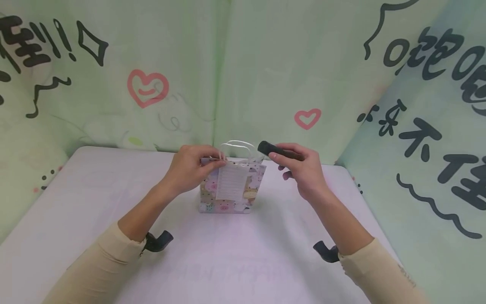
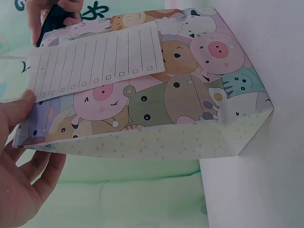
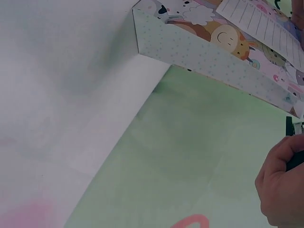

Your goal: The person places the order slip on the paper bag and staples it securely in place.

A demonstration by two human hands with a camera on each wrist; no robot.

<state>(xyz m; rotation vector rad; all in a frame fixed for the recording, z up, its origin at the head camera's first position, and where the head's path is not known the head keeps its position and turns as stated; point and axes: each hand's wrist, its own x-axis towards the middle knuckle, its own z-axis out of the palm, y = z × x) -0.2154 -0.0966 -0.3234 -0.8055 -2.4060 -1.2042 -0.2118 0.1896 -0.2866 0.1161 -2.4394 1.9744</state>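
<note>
A paper gift bag [image 1: 209, 196] printed with cartoon animals stands upright on the table, its white handles [image 1: 237, 142] up. Against its front lies a lined sheet of paper [image 2: 97, 61] with small checkboxes. My left hand [image 1: 191, 166] pinches the sheet and the bag's top edge at the left corner, thumb in front and fingers behind. In my right hand [image 1: 303, 169] is a black stapler [image 1: 270, 148], gripped just right of the handles near the bag's top right corner. Its metal front [image 3: 298, 127] shows close to the bag's rim in the right wrist view.
The bag rests toward the back of a white table [image 1: 212, 257]. Behind and beside it hang pale green curtains [image 1: 262, 76] with black writing and red hearts. Black camera mounts [image 1: 159, 241] stick out from both wrists.
</note>
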